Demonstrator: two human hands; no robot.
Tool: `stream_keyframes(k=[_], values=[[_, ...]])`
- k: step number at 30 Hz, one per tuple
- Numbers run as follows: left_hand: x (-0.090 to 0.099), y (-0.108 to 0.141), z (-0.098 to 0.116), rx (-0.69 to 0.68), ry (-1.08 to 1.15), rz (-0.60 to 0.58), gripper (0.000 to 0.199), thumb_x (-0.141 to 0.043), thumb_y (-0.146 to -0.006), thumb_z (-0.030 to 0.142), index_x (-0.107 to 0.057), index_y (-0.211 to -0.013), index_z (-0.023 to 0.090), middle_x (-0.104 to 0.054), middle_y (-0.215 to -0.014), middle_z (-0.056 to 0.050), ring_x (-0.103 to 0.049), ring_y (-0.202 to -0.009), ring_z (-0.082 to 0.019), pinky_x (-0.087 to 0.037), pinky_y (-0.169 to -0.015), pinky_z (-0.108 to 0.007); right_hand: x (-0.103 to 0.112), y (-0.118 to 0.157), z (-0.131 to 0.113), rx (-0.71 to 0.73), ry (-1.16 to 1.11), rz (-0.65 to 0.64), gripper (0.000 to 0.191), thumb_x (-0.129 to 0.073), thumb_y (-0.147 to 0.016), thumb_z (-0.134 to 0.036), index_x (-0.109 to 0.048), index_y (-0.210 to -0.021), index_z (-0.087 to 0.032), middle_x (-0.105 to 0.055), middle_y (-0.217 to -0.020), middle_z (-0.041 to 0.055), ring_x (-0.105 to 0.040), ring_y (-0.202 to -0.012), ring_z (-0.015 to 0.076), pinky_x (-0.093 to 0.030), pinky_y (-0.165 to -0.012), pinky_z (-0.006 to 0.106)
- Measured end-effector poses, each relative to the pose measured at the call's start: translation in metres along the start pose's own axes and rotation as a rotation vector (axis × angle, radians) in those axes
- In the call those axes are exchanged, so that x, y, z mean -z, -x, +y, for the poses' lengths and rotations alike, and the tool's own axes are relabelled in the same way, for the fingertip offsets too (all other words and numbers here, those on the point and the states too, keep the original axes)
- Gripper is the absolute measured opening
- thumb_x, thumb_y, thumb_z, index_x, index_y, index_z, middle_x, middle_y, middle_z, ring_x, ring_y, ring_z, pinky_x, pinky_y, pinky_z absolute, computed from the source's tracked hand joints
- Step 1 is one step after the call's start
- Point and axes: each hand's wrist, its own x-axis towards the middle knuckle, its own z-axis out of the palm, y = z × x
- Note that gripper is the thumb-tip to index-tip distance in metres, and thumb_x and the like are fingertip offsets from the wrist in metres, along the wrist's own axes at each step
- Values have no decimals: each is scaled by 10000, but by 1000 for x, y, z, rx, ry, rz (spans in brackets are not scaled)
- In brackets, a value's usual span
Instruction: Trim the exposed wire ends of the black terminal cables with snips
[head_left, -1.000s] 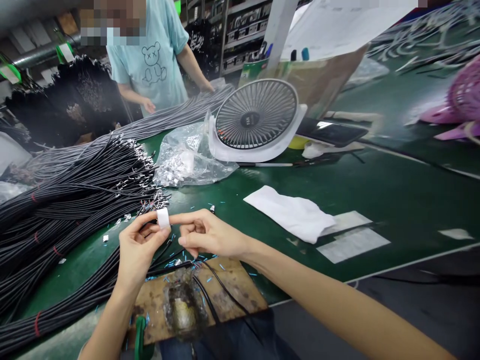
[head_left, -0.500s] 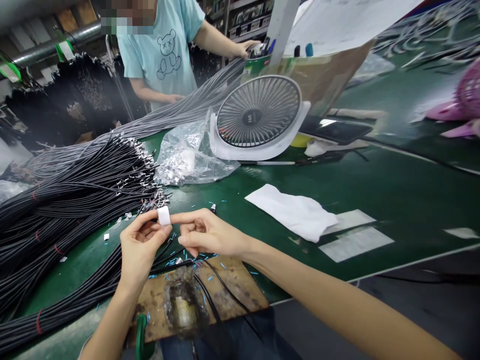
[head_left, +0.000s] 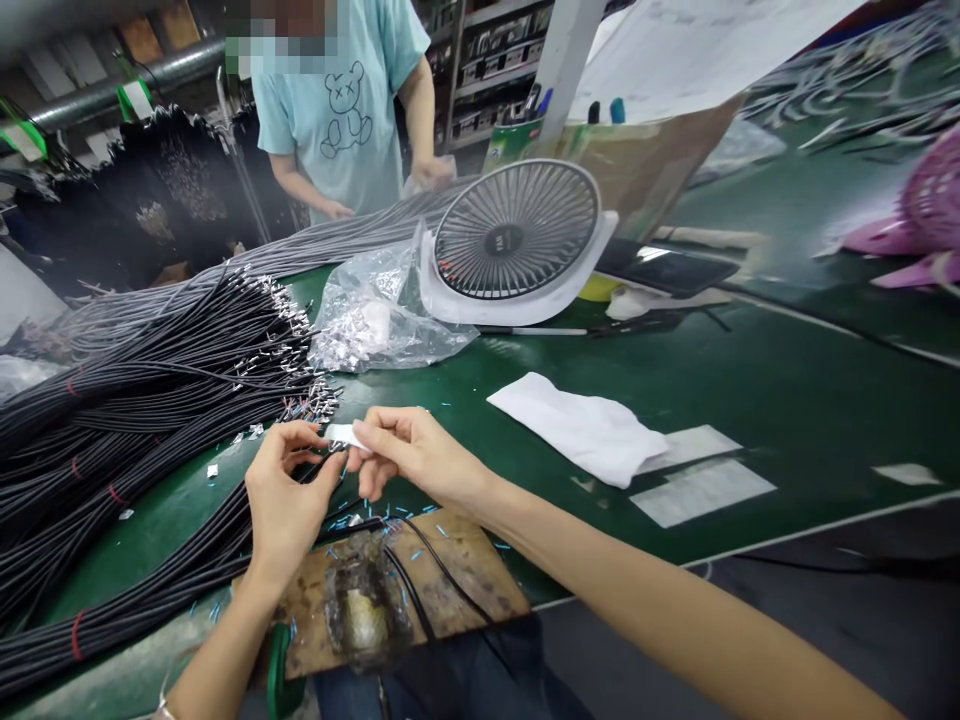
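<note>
A short white strip (head_left: 344, 435) of tape or cloth stretches between my two hands. My right hand (head_left: 414, 455) pinches its right end between thumb and fingers. At the left end, the fingertips of my left hand (head_left: 289, 495) touch or nearly touch the strip, with thumb and index finger apart. Just behind my left hand lie the stripped ends of a big heap of black cables (head_left: 247, 345), several bundles tied with red bands. Below both hands is a stained wooden board (head_left: 457, 570) with a worn metal block (head_left: 367, 615) on it.
A clear plastic bag (head_left: 390, 310) with small metal parts lies ahead, beside a fan (head_left: 517, 230). White cloth (head_left: 574, 425) and paper labels (head_left: 701, 490) lie to the right on the green table (head_left: 825, 420). Across the table, a person (head_left: 352, 130) stands by grey cables (head_left: 322, 245).
The white strip was curled around my left fingertip and now extends between both hands. My right hand went from a pointing finger to a pinch. The other person's hand moved down from the pen holder.
</note>
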Motion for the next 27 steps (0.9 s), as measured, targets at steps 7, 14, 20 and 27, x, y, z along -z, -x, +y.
stream_keyframes(k=[7, 14, 20, 27], values=[[-1, 3, 0, -223, -233, -212, 390, -646, -713, 125, -586, -1083, 235, -622, -1005, -29, -581, -898, -169, -476, -790, -288, -3, 5, -2, 88, 34, -58, 435, -695, -687, -496, -490, -619, -119, -598, -533, -9, -588, -385, 95, -450, -370, 152], [1, 4, 4, -36, -195, -240, 132, -559, -836, 251, -684, -866, 227, -679, -715, 20, -617, -659, -136, -476, -665, -241, -1, 5, -7, -19, -37, -111, 520, -635, -696, -597, -591, -714, -79, -653, -612, 56, -609, -414, 107, -456, -366, 154], [13, -11, 3, -132, -274, -9, 149, -559, -825, 258, -691, -845, 191, -700, -814, -15, -633, -752, -150, -479, -756, -259, 1, 9, -11, -73, -116, -103, 517, -676, -667, -574, -614, -793, -77, -658, -566, 49, -577, -343, 125, -419, -310, 166], [11, -4, 3, -69, 66, -281, 402, -578, -746, 115, -601, -1123, 252, -652, -1043, -41, -616, -947, -188, -482, -826, -295, 0, 13, -12, -49, 31, -191, 502, -679, -692, -510, -639, -965, -90, -652, -562, 12, -501, -285, 65, -336, -270, 134]])
